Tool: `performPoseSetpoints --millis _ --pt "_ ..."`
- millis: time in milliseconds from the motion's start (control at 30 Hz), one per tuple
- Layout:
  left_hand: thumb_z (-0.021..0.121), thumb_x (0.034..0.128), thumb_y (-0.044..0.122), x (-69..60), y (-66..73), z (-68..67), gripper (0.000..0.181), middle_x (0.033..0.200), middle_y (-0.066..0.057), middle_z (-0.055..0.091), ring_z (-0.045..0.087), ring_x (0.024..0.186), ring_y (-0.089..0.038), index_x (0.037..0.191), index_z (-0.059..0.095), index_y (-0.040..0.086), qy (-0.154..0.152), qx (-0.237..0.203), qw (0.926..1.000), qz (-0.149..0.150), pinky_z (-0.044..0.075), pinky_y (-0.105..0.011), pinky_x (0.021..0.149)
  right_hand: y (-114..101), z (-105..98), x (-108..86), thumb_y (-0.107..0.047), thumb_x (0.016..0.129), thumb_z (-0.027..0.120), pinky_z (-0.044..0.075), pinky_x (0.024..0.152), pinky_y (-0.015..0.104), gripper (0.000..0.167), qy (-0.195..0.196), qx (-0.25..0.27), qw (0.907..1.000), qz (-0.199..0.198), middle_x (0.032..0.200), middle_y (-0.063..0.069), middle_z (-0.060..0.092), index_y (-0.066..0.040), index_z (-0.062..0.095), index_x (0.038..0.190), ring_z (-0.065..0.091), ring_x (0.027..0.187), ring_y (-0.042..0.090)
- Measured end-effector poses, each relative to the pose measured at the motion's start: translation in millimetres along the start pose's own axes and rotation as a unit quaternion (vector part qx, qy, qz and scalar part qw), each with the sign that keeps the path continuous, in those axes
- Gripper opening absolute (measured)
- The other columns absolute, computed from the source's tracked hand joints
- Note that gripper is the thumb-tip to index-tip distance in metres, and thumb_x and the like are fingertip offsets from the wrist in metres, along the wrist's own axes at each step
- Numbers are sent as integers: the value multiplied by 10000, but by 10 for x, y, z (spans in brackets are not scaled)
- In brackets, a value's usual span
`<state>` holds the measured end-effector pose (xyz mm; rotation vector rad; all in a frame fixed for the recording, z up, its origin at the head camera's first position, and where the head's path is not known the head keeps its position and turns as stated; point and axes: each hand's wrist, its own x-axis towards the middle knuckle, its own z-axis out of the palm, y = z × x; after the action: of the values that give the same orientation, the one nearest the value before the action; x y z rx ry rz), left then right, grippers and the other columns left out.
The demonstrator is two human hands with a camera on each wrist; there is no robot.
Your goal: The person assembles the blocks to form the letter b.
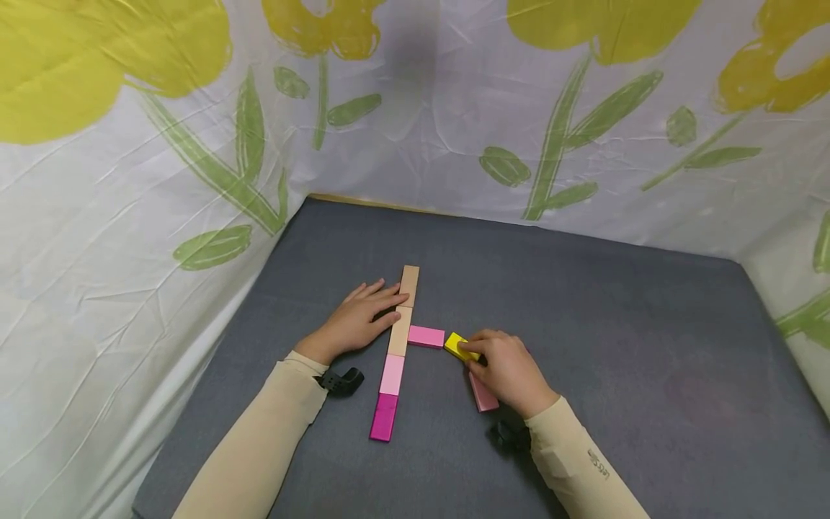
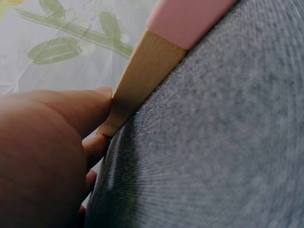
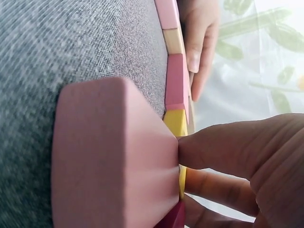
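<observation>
A line of blocks runs away from me: two plain wooden blocks (image 1: pixel 400 330), a light pink block (image 1: pixel 392 374) and a magenta block (image 1: pixel 384 417) nearest. My left hand (image 1: pixel 353 323) rests against the wooden blocks from the left, fingers extended, fingertips touching them. A pink block (image 1: pixel 426 336) sticks out rightward from the line. Just past its right end, my right hand (image 1: pixel 512 371) pinches a yellow block (image 1: pixel 459 347), set at a slant. Under that hand lies a dusty pink block (image 1: pixel 483 393), large in the right wrist view; a dark magenta block (image 3: pixel 174 217) is partly hidden.
Dark grey cloth (image 1: pixel 616 346) covers the table. Behind and to the left hangs a white curtain (image 1: pixel 415 158) printed with yellow flowers. Each wrist wears a black strap, the left strap (image 1: pixel 342 382) showing clearly.
</observation>
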<state>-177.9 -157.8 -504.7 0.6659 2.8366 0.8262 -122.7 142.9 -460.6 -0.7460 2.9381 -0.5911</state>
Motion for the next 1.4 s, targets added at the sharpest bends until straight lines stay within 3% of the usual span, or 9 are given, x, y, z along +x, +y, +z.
performPoseSetpoints --millis 1167,1400 --pt "522 1109 385 5 21 -2 501 1665 -71 410 239 1600 -348 1580 510 217 -6 48 10000 -68 78 -571 1303 -10 1 9 -88 884 848 540 959 542 332 -66 -38 10000 -7 1165 65 766 -120 809 1212 717 1079 265" --pt "521 1110 385 1 26 4 497 1664 -64 411 242 1599 -343 1579 512 221 -30 22 10000 -76 79 -563 1306 23 -20 -18 -165 911 836 536 967 539 400 -64 22 9999 -138 1197 71 743 -113 760 1300 699 1085 260"
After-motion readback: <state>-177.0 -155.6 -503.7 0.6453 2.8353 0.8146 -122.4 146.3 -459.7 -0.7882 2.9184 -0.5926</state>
